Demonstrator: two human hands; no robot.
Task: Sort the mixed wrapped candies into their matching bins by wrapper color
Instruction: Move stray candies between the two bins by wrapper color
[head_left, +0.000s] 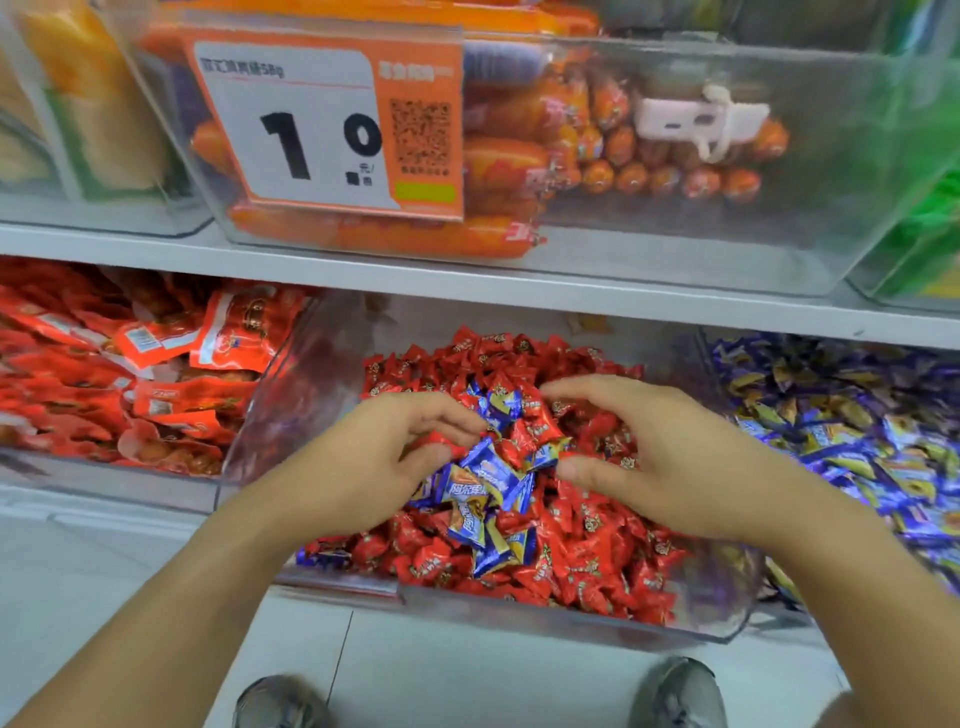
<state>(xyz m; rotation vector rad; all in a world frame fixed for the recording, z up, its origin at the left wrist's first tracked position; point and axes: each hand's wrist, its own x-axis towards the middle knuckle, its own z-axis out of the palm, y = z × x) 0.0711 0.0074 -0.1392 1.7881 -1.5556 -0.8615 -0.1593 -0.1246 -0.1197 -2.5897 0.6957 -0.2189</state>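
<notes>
A clear middle bin (571, 621) on the lower shelf holds a heap of red wrapped candies (597, 561). A cluster of blue wrapped candies (488, 483) lies mixed into the heap's middle. My left hand (374, 457) hovers over the heap's left side, fingers curled, and pinches a red candy (436, 440) between thumb and fingers. My right hand (644, 452) is spread above the heap's right side, its fingers arched and holding nothing, thumb beside the blue cluster. The bin to the right (727, 374) is full of blue and purple candies (841, 431).
A bin of red snack packets (130, 374) stands on the left. Above the white shelf edge (467, 283) sits a clear bin of orange sausages (519, 171) with a price tag (311, 124). My shoes (280, 701) are on the tiled floor below.
</notes>
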